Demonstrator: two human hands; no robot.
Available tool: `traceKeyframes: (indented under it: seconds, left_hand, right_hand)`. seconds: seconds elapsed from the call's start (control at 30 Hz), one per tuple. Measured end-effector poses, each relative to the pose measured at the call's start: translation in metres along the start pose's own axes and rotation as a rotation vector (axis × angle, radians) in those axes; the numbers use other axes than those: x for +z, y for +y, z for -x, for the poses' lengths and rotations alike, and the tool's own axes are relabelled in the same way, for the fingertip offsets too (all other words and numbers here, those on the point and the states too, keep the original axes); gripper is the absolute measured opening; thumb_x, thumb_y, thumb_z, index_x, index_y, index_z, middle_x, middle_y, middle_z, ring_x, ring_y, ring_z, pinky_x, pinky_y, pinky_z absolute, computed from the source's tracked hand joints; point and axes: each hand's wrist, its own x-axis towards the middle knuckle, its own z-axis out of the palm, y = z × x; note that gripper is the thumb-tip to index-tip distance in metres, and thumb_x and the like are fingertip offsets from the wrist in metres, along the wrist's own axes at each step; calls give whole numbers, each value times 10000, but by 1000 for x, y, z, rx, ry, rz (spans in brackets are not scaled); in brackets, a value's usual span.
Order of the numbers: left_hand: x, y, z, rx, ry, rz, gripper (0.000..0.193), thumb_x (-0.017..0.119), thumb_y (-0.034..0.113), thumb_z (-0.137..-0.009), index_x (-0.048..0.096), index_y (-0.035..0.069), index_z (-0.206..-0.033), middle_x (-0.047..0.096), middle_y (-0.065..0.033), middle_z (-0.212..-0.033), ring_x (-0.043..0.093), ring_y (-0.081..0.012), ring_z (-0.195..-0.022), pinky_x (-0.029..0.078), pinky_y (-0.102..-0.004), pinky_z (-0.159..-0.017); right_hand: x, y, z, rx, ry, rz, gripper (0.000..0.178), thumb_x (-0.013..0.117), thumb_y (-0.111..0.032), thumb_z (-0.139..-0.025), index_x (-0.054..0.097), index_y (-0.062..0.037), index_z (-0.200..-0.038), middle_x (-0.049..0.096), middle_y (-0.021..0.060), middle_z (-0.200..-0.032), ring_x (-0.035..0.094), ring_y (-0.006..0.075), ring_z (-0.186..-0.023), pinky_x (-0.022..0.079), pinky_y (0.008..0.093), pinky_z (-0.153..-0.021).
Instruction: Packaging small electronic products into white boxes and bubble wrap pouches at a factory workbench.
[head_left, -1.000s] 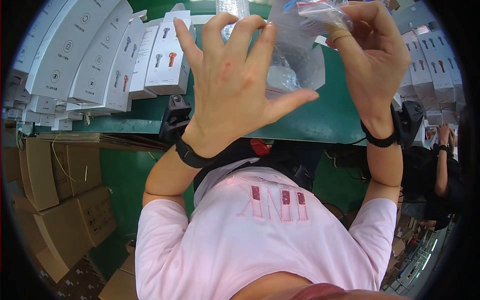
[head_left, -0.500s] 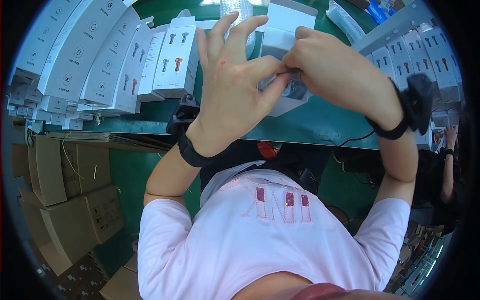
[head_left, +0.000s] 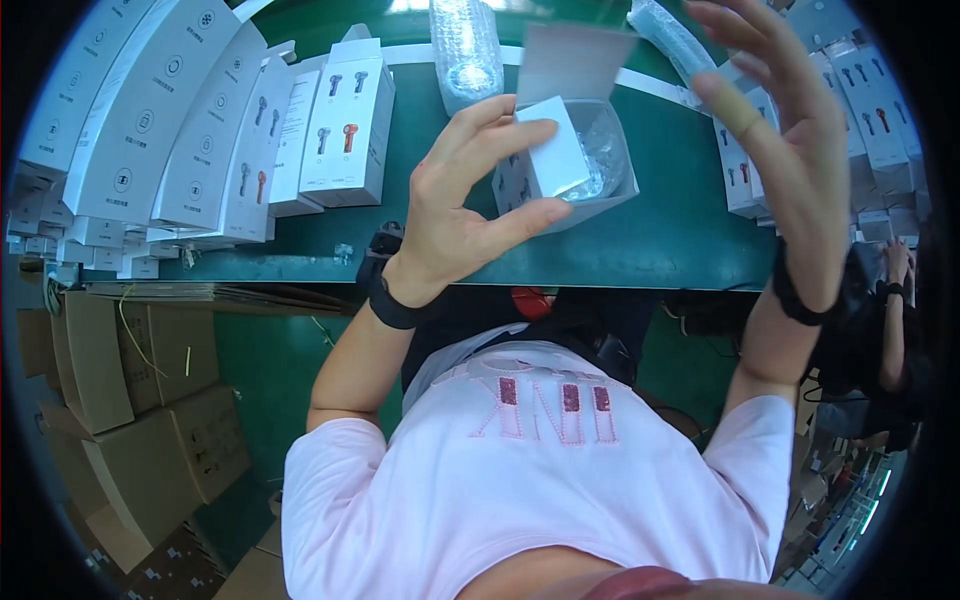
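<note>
An open white carton (head_left: pixel 622 200) stands on the table in front of me, its lid flap (head_left: pixel 575 62) raised at the far side. Clear bubble wrap (head_left: pixel 604 160) fills its right part, around something I cannot make out. At the carton's left, my left hand (head_left: pixel 455 195) is curled about a small white box (head_left: pixel 562 160). Its index finger lies over that box's face, and the thumb reaches along the near edge. My right hand (head_left: pixel 785 130) is raised to the right of the carton, blurred, fingers apart and holding nothing.
Printed white cartons (head_left: pixel 345 130) stand in a row on the left; more cartons (head_left: pixel 865 115) stand at the right. Bubble-wrapped items (head_left: pixel 466 55) lie beyond the open carton on the green table (head_left: pixel 660 235). Brown cardboard boxes (head_left: pixel 150 420) are below left. Another person's arm (head_left: pixel 893 320) shows at far right.
My right hand has left the carton, moving right and opening. My left hand has gone from a pinch over the carton to the small white box, which now shows.
</note>
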Motion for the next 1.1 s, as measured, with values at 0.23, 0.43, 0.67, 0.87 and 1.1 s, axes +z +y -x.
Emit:
traceKeyframes:
  seconds: [0.23, 0.43, 0.67, 0.87, 1.1]
  left_hand:
    - [-10, -4, -17, 63, -162, -75, 561, 850, 256, -701, 677, 101, -1211, 570, -153, -1262, 636, -289, -1045, 517, -379, -910]
    - [10, -18, -4, -5, -54, 33, 636, 882, 220, -679, 604, 68, -1230, 570, -123, -1278, 609, -252, -1125, 501, -373, -955]
    - [10, -23, 1, -129, -10, 303, 777, 903, 165, -667, 491, 82, -1320, 573, -85, -1305, 576, -214, -1194, 480, -354, -1002]
    - [5, -22, -1, -125, -42, 279, 779, 901, 150, -658, 526, 96, -1339, 560, -90, -1334, 566, -215, -1217, 481, -354, -1006]
    - [11, -17, -6, -188, -63, 281, 700, 862, 62, -687, 555, 55, -1316, 495, -140, -1412, 506, -228, -1282, 460, -392, -1042]
  right_hand:
    - [110, 18, 32, 305, -41, -1140, 708, 727, -181, -850, 399, -20, -1456, 530, 144, -1384, 511, 226, -1257, 392, 361, -1059]
    - [89, 22, 32, -171, -71, -705, 479, 763, -260, -822, 661, -3, -1213, 576, 195, -1345, 523, 321, -1272, 407, 431, -1054]
    - [86, 17, 31, -359, -2, -332, 358, 702, -88, -845, 689, -77, -1202, 610, 172, -1304, 552, 365, -1244, 471, 419, -1005]
    - [69, 14, 27, -471, -168, -95, 373, 685, -182, -864, 678, -130, -1233, 567, 174, -1356, 514, 398, -1276, 430, 465, -1044]
    - [84, 7, 57, -244, 42, -234, 598, 787, -300, -791, 601, -140, -1336, 299, 263, -1535, 337, 422, -1405, 333, 479, -1110]
